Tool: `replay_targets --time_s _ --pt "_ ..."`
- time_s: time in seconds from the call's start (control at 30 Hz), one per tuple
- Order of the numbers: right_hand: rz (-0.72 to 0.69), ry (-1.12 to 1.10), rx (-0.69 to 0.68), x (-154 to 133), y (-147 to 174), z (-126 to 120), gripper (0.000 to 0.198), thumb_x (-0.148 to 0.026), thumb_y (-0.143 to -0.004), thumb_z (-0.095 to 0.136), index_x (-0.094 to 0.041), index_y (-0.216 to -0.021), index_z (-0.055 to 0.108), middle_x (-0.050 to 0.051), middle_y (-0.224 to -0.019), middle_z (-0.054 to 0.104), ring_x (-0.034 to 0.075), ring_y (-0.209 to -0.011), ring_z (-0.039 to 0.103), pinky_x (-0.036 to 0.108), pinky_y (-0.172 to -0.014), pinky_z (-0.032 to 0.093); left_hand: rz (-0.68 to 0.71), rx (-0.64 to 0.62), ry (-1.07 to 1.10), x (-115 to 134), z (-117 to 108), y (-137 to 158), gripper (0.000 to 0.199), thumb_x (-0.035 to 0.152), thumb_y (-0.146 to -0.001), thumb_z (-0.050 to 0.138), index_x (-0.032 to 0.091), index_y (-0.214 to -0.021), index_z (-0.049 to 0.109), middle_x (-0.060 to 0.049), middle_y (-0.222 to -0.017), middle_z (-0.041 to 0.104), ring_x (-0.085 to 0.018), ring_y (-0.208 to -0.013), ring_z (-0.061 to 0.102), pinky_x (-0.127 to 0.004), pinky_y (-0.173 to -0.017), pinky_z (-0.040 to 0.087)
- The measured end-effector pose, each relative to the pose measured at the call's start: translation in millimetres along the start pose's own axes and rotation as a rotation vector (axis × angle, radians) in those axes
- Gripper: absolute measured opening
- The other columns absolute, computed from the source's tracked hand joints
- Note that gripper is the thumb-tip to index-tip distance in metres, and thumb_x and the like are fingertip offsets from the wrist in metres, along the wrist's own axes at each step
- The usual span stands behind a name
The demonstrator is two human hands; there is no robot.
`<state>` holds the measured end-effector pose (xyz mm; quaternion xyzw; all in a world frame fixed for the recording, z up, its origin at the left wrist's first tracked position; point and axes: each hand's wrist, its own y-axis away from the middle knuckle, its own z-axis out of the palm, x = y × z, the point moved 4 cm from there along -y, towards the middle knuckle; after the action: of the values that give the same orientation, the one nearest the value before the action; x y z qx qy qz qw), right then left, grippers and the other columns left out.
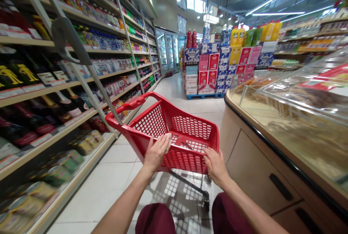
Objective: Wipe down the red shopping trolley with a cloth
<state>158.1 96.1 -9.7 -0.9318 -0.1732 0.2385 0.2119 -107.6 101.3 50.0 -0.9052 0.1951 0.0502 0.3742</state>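
Observation:
A red plastic shopping cart (190, 159) with perforated sides stands side-on right in front of me, its basket bare inside. My left hand (157, 151) is at the near rim, fingers pressed over a pale, crumpled cloth (169, 143) that shows only in part. Further right along the same rim, my right hand (216, 165) curls its fingers over the edge near the basket's corner. The red cart handle (127, 104) points to the left, toward the shelves.
Tall shelves (108, 82) of bottles and cans line the left, with a grey trimmer-like handle on a pole (71, 40) in front. A wooden counter (252, 165) with clear covers borders the right. Stacked drink cartons (208, 71) stand on a blue pallet (205, 96) ahead.

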Motion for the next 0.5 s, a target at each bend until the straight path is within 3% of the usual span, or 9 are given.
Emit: replay_targets --time_s 0.13,0.2,0.4,0.47,0.5 --pt "0.077 0.022 0.047 17.2 2.4 -5.1 0.04 -0.031 -0.087 0.026 -0.016 -0.114 0.051 0.01 -0.115 0.056 0.025 -0.112 0.046 0.055 -0.095 0.023 -0.176 0.006 -0.025 -15.9 -0.8 -2.5 0.047 0.008 -0.078 0.03 0.023 -0.12 0.045 -0.008 -0.12 0.053 -0.021 -0.109 0.05 -0.05 -0.103 0.008" --pt "0.095 0.015 0.07 19.7 3.0 -5.4 0.04 -0.031 -0.087 0.026 -0.017 -0.115 0.051 0.01 -0.116 0.056 0.024 -0.112 0.046 0.055 -0.096 0.023 -0.155 -0.004 0.002 -3.0 2.8 -6.0 0.045 0.009 -0.08 0.031 0.023 -0.12 0.046 -0.007 -0.119 0.053 -0.021 -0.11 0.05 -0.051 -0.103 0.008" --pt "0.099 -0.055 0.076 10.9 0.7 1.7 0.043 -0.032 -0.087 0.023 -0.016 -0.119 0.047 0.01 -0.12 0.053 0.023 -0.115 0.044 0.053 -0.097 0.024 0.13 0.028 0.106 137.0 21.2 -24.3 0.034 0.024 -0.086 0.034 0.023 -0.118 0.047 -0.004 -0.122 0.052 -0.016 -0.112 0.047 -0.044 -0.107 0.009" --pt "0.126 -0.073 0.101 15.3 1.2 -1.3 0.044 -0.033 -0.087 0.022 -0.016 -0.119 0.046 0.011 -0.121 0.052 0.023 -0.115 0.043 0.052 -0.097 0.024 0.274 0.029 0.12 163.0 21.4 -28.5 0.033 0.025 -0.087 0.033 0.024 -0.116 0.048 -0.002 -0.125 0.05 -0.015 -0.115 0.044 -0.045 -0.107 0.008" --pt "0.144 -0.078 0.117 19.6 2.2 -4.1 0.045 -0.034 -0.087 0.022 -0.015 -0.12 0.046 0.011 -0.121 0.052 0.023 -0.115 0.043 0.052 -0.097 0.024 0.325 0.029 0.124 164.3 20.0 -29.0 0.032 0.026 -0.087 0.033 0.024 -0.115 0.048 -0.002 -0.125 0.05 -0.015 -0.115 0.044 -0.046 -0.107 0.007"
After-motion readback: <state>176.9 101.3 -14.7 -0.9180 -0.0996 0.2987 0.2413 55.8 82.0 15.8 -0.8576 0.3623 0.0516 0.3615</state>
